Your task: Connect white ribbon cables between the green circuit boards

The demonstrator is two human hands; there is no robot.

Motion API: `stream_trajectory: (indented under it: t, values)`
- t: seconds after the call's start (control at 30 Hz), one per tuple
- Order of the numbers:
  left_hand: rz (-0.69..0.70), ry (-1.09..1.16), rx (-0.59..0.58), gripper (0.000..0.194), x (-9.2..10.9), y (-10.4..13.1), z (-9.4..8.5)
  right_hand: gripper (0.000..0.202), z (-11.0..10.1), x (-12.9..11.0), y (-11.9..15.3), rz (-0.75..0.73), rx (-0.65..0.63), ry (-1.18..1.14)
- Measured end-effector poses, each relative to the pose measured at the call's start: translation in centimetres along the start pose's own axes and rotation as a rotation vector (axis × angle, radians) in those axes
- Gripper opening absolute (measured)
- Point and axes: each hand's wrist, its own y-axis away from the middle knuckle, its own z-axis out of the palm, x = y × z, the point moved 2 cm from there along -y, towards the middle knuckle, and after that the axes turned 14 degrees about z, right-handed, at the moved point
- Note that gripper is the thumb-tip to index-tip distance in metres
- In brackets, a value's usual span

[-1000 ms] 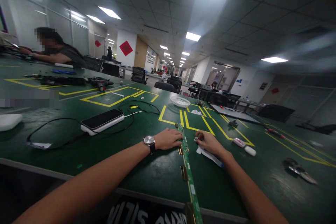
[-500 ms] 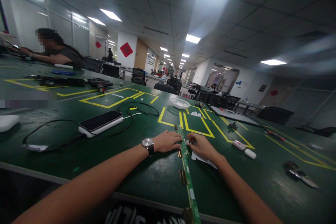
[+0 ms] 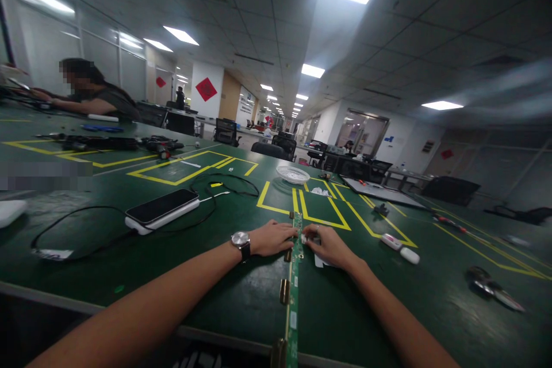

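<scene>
A long, narrow green circuit board [image 3: 293, 305] with gold-coloured tabs along its left edge runs away from me across the table. My left hand [image 3: 272, 238], a watch on its wrist, lies flat at the left of the board's far part. Its stretched fingertips rest on the board edge. On the opposite side my right hand [image 3: 328, 244] is closed in a pinch. Between its fingertips is a small white piece [image 3: 303, 238] against the board's right edge; its exact kind is too small to tell. White paper [image 3: 319, 261] lies partly hidden under the right hand.
On the green table [image 3: 172, 276] lie a phone [image 3: 163, 207] on a white block, a black cable [image 3: 81, 209], a white basket [image 3: 293, 175], an earbud-like case [image 3: 391, 242] and a metal tool [image 3: 491, 288]. A person [image 3: 95, 92] sits at the far left.
The board's near end has swung left, so it lies straighter towards me. Both hands stay at its far part, with the right hand slightly further left. The view has shifted a little.
</scene>
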Motion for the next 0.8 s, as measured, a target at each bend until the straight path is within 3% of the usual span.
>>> stream_trajectory:
  t: [0.6, 0.8]
  values:
    - [0.002, 0.014, -0.027, 0.032, -0.32, 0.07, -0.04, 0.015, -0.22, 0.13, 0.16, 0.013, 0.016, 0.024]
    - [0.0, 0.064, -0.006, 0.031, -0.29, 0.07, -0.26, 0.016, -0.56, -0.19, 0.27, -0.073, 0.027, -0.005]
